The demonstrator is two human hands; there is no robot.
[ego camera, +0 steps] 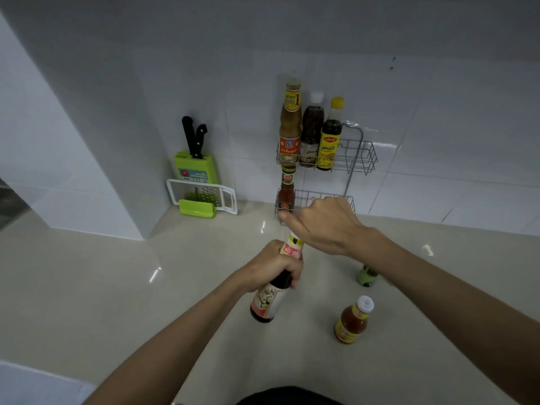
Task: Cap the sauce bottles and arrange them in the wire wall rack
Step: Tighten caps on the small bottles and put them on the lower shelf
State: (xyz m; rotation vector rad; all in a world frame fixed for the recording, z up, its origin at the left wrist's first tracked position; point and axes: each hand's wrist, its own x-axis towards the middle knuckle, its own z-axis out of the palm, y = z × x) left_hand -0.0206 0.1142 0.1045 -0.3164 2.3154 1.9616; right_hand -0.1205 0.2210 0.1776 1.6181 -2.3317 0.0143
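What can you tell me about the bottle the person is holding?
The held bottle is dark, glass by the look of it, with a white and red label picturing pale shapes. It tilts away over the counter. The left hand grips its neck, while the right hand covers its top, so the cap is hidden.

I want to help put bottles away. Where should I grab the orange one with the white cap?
Probably grip the orange sauce bottle around its narrow neck just under the white cap, coming from above: it stands upright, alone on the counter.
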